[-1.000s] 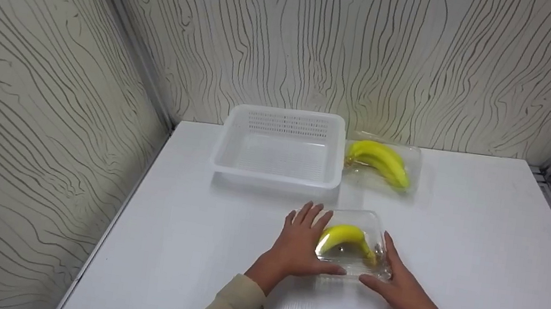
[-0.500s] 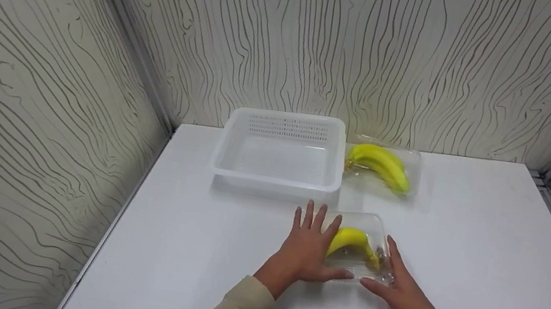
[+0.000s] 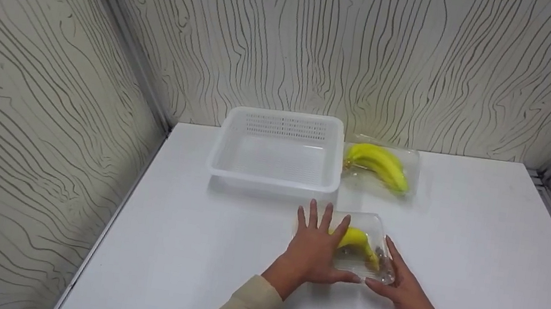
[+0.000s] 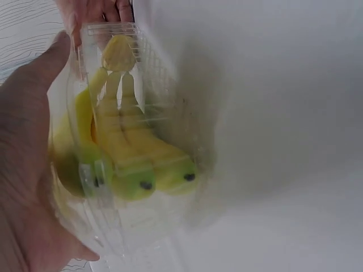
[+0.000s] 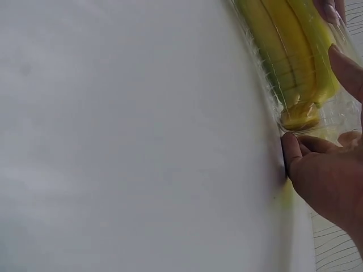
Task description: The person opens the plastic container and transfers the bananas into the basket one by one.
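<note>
A clear plastic clamshell box with a bunch of yellow bananas inside lies on the white table. My left hand rests over the left part of its lid, fingers straight and spread, thumb along the front edge. At the right end, my right hand grips the front corner, thumb in front and fingers along the side. The right wrist view has the fingers bent at the box's end below the banana stem. Green tips of the bananas show in the left wrist view, behind the clear wall.
At the back stands a white plastic basket with slotted sides. Right beside it lies another clear box with bananas in it. Wood-patterned walls close off the table behind and at the sides.
My left hand has slid a little to the right across the lid, its fingers spreading wider and covering more of the bananas. The right hand stays at the box's right corner.
</note>
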Tool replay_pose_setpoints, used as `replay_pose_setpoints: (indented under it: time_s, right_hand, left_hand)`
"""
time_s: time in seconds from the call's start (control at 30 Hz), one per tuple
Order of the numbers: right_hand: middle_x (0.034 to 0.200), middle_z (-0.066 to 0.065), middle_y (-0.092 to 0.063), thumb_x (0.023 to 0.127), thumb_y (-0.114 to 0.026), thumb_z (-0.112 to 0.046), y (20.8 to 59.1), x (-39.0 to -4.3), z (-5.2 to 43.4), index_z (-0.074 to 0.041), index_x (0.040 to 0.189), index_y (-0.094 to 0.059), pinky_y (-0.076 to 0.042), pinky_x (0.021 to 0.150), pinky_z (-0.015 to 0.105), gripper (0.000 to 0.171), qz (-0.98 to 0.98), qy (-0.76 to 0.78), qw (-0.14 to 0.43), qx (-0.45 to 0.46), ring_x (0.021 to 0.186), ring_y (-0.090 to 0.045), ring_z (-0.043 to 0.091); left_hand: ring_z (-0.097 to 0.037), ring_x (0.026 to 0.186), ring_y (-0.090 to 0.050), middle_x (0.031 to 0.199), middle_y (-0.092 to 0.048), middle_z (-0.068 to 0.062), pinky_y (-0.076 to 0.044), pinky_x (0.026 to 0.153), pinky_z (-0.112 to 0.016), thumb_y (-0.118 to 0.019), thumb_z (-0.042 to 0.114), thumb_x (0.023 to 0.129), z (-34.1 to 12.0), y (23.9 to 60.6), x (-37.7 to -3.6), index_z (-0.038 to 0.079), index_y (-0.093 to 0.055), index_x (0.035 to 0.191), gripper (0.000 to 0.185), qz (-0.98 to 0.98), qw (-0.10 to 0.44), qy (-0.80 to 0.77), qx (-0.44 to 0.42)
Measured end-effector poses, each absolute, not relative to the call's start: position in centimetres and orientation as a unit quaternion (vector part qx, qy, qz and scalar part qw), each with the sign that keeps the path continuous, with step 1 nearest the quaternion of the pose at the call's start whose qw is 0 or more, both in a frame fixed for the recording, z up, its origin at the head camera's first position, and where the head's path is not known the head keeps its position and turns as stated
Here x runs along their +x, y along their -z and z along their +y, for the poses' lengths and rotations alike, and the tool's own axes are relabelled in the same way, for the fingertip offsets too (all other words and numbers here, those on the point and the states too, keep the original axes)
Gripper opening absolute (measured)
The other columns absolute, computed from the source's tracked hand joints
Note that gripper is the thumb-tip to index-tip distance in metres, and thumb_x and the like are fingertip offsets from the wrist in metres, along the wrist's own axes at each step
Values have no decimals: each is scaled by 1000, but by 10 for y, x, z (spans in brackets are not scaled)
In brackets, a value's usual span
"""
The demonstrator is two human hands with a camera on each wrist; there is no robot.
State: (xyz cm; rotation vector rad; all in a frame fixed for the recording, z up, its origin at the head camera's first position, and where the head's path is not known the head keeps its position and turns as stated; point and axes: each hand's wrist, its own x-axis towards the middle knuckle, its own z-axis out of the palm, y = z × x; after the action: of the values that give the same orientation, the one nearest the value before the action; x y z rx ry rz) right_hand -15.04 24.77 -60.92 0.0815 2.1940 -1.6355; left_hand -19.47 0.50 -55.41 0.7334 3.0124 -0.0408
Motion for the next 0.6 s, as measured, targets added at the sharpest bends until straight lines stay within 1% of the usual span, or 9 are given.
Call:
replay_pose_setpoints:
  time_s: [0.1, 0.27, 0.4, 0.5, 0.6]
  right_hand:
    - [182, 5, 17, 98, -78, -32, 610, -149, 245, -46, 169, 9, -5, 132, 70, 114, 785, 585, 203, 30, 167, 14, 45]
    - [181, 6, 18, 99, -78, -32, 609, -147, 243, -47, 169, 11, -4, 132, 70, 114, 782, 588, 205, 25, 167, 15, 45]
    - [182, 7, 17, 97, -79, -32, 607, -147, 244, -47, 169, 12, -4, 131, 70, 117, 784, 586, 205, 22, 167, 15, 46]
    - [182, 8, 17, 98, -79, -31, 606, -147, 244, -47, 168, 12, -4, 131, 70, 116, 786, 584, 203, 19, 167, 15, 46]
    - [181, 8, 17, 99, -77, -33, 606, -147, 243, -47, 168, 13, -5, 131, 70, 115, 789, 580, 202, 18, 167, 14, 46]
  left_hand:
    - [-50, 166, -15, 182, -16, -7, -24, 127, -75, -38, 106, 75, 6, 554, -193, 41, -14, 172, 118, 969, 10, 30, 246]
    - [-49, 166, -17, 182, -16, -2, -26, 124, -78, -34, 105, 78, 7, 555, -191, 49, -8, 170, 111, 966, -3, 44, 255]
    - [-51, 165, -18, 182, -17, -4, -27, 124, -77, -31, 104, 78, 11, 555, -191, 50, -8, 170, 109, 965, -8, 48, 256]
    - [-51, 165, -18, 182, -18, -7, -27, 124, -77, -29, 105, 78, 14, 556, -191, 49, -9, 170, 109, 966, -12, 48, 254]
    - [-51, 165, -18, 181, -19, -8, -26, 124, -77, -30, 104, 80, 16, 557, -190, 49, -10, 170, 107, 967, -14, 42, 252]
